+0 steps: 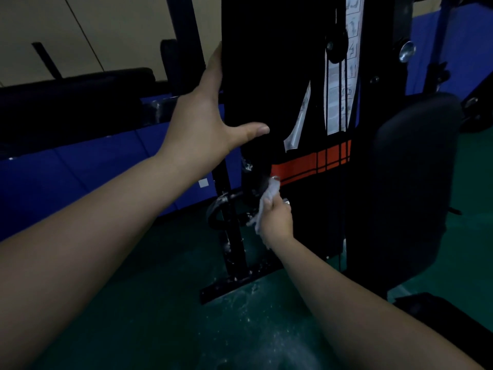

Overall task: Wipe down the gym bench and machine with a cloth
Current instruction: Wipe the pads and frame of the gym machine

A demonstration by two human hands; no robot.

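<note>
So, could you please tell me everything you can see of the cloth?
The cloth is small, white and crumpled, apparently thin fabric or paper. The right hand grips it, with a frayed end hanging out below. Its upper end is pressed against the machine's black panel, beside the left end of an orange stripe. The left hand does not touch it.

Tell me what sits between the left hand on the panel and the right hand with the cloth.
In the head view, only dark machine panel separates the left hand from the cloth in the right hand; nothing else shows.
</note>
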